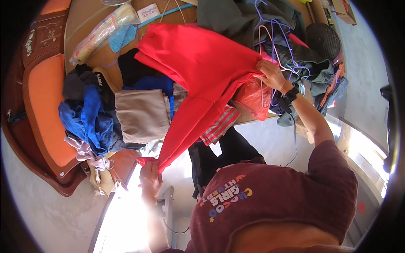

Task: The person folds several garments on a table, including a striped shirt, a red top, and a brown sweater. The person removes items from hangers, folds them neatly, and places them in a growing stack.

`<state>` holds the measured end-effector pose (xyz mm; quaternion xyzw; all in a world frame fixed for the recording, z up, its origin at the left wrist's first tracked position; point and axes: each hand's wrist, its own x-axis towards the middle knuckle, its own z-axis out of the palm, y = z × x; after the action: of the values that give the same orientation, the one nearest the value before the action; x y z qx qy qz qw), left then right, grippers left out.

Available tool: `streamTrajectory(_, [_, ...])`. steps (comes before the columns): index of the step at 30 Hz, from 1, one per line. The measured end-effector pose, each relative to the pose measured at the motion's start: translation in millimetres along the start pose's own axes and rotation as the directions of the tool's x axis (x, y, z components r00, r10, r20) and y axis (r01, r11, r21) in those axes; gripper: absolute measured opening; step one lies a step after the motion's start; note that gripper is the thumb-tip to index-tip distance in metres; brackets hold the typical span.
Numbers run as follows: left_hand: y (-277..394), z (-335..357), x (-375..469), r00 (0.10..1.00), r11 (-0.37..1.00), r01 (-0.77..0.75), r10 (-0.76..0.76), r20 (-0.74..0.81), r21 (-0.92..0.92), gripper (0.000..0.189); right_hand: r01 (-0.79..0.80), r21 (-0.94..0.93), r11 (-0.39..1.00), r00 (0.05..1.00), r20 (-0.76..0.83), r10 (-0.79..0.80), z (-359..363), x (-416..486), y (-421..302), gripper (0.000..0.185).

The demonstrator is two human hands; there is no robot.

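A red long-sleeved garment (196,63) is stretched between my two hands over the table. At the lower left, my left hand (151,177) grips the end of what looks like a sleeve. My right hand (270,74), with a black band on its wrist, pinches the garment's edge at the right. Beneath and beside the red cloth lie a folded beige garment (142,115), a blue cloth (152,83) and a red-and-grey striped cloth (221,125). Just below my right hand is a red plastic bag (253,98).
Purple and pink clothes hangers (275,34) lie on dark clothes at the right. Blue and dark clothes (91,117) are heaped at the left. Behind them are a plastic-wrapped roll (104,33) and a blue fly swatter (123,38). An orange-backed chair (47,110) stands at the left.
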<state>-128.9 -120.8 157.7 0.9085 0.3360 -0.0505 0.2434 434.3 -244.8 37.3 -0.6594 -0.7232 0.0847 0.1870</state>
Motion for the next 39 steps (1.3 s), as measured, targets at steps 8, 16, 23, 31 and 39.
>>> streamTrajectory(8, [-4.0,29.3,-9.7,0.989,0.998,0.055,-0.053,0.137,-0.012,0.034,0.096,-0.052,0.994,0.952,0.298,-0.077,10.7,-23.5,15.2,0.027])
streamTrajectory(16, [-6.9,64.2,-23.4,0.988,0.999,0.018,-0.01,0.153,-0.051,0.039,-0.007,-0.148,0.989,0.873,0.481,0.078,20.6,-25.8,9.0,0.031])
streamTrajectory(23, [-3.5,64.0,-23.8,0.988,0.997,-0.01,0.021,0.155,-0.077,0.044,-0.204,0.265,0.943,0.945,0.305,0.118,13.0,18.6,-104.4,0.057])
streamTrajectory(31, [4.7,54.5,-34.1,0.998,0.993,0.004,0.002,0.055,-0.118,0.038,0.02,-0.073,0.997,0.916,0.401,0.011,110.4,11.5,-91.8,0.051])
streamTrajectory(39, [-3.2,41.1,-18.2,0.988,0.995,-0.002,-0.014,-0.156,-0.099,0.034,0.092,0.01,0.996,0.917,0.389,-0.089,104.6,-25.8,-65.4,0.029])
